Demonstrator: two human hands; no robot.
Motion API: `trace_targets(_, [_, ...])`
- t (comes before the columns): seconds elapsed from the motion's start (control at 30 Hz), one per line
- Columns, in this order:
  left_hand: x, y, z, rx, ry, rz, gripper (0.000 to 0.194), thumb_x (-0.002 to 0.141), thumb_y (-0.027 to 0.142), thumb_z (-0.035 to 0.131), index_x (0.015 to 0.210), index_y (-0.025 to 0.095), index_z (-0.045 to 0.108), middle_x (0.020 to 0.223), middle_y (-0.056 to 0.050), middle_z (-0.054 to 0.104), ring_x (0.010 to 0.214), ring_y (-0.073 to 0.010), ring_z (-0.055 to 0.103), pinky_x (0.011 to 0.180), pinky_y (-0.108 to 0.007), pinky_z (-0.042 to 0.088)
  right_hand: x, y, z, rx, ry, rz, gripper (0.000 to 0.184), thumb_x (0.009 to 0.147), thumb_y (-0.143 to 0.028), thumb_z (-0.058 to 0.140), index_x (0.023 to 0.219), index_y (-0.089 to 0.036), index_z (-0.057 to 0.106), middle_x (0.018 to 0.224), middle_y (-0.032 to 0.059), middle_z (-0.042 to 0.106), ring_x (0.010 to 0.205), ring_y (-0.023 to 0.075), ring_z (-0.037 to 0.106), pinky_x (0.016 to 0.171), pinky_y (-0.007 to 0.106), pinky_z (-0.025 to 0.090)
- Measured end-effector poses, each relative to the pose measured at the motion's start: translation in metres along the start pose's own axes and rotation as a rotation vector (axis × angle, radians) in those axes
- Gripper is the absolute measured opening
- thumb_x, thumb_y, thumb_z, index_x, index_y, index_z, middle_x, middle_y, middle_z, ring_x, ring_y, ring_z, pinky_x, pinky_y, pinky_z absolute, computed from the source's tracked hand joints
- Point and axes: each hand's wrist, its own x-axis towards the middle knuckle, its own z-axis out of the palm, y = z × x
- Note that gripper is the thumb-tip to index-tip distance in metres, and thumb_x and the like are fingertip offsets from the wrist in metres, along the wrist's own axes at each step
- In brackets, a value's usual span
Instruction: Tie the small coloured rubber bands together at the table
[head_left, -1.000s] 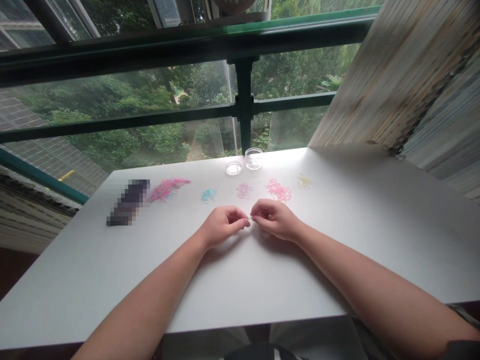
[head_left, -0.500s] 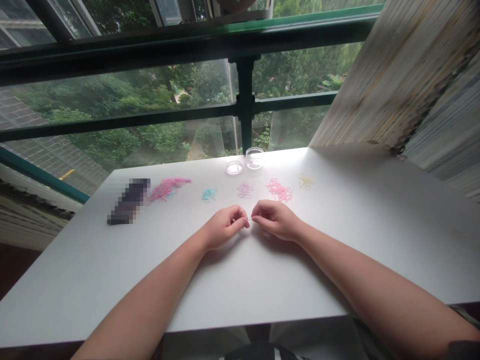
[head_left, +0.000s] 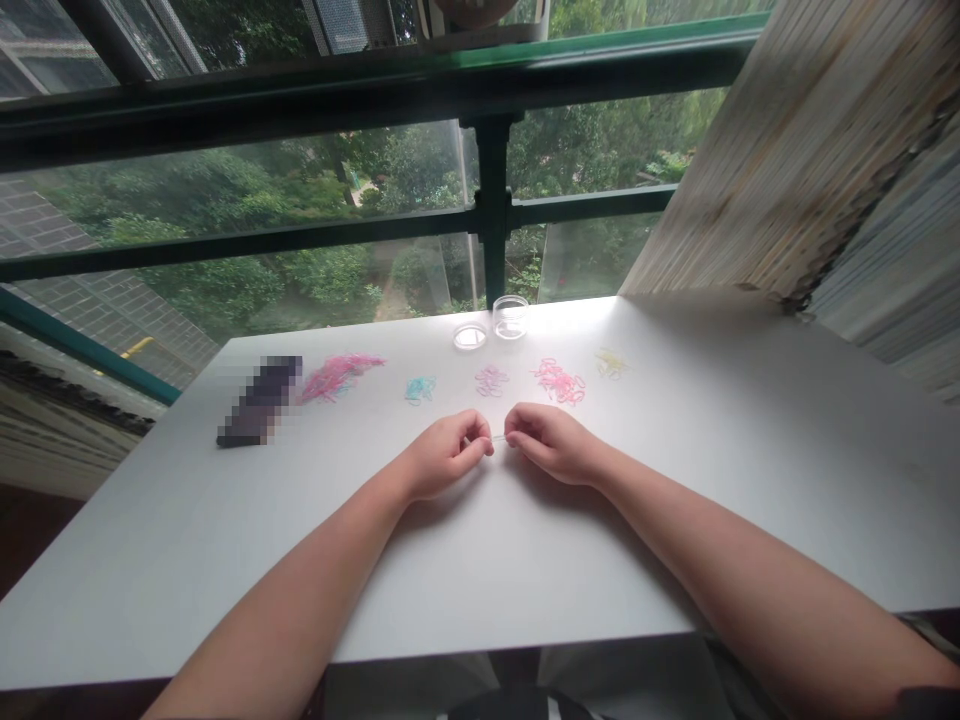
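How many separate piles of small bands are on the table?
5, left to right: a large mixed pile, a blue pile, a lilac pile, a pink pile and a yellow pile. A small one could be hidden from view.

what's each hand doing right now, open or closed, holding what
Left hand: closed, pinching one end of a thin pale strand.
Right hand: closed, pinching the strand's other end.
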Motion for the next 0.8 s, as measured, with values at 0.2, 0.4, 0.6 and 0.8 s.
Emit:
trace_targets(0.2, [0.000, -0.003, -0.004, 0.093, -0.014, 0.014, 0.008, 0.078, 0.022, 0.046, 0.078, 0.018, 0.053, 0.079, -0.001, 0.064, 0.060, -0.0111, 0.051, 0.056, -0.022, 0.039, -0.001, -0.003, -0.003, -0.074, -0.005, -0.032, 0.007, 0.076, -0.013, 0.046, 0.074, -0.019, 0.047, 0.064, -0.0029, 0.049, 0.057, 0.0099, 0.041, 0.053, 0.023, 0.034])
trace_targets(0.4, [-0.002, -0.010, -0.015, 0.248, 0.103, 0.015, 0.013, 0.080, 0.027, 0.046, 0.078, 0.018, 0.054, 0.075, 0.000, 0.061, 0.055, -0.0102, 0.046, 0.056, -0.023, 0.039, -0.001, -0.003, -0.004, -0.009, 0.002, 0.013, 0.007, 0.080, -0.016, 0.043, 0.075, -0.019, 0.045, 0.064, -0.0027, 0.050, 0.055, 0.0099, 0.043, 0.052, 0.022, 0.035])
trace_targets(0.6, [-0.011, -0.041, -0.065, 0.551, 0.390, -0.066, 0.013, 0.075, 0.028, 0.049, 0.074, 0.018, 0.057, 0.079, -0.004, 0.061, 0.079, -0.0184, 0.055, 0.072, -0.028, 0.042, -0.003, -0.002, -0.004, 0.043, -0.010, 0.050, 0.007, 0.082, -0.018, 0.043, 0.076, -0.020, 0.046, 0.064, -0.0028, 0.052, 0.054, 0.0097, 0.046, 0.052, 0.022, 0.036])
trace_targets(0.8, [-0.024, -0.074, -0.107, 0.666, 0.564, -0.502, 0.015, 0.068, 0.032, 0.055, 0.073, 0.021, 0.064, 0.077, -0.004, 0.065, 0.070, -0.0201, 0.058, 0.063, -0.029, 0.043, -0.003, 0.002, -0.003, 0.043, -0.017, 0.067, 0.006, 0.083, -0.021, 0.045, 0.078, -0.020, 0.049, 0.062, -0.0027, 0.051, 0.053, 0.0102, 0.047, 0.052, 0.023, 0.037])
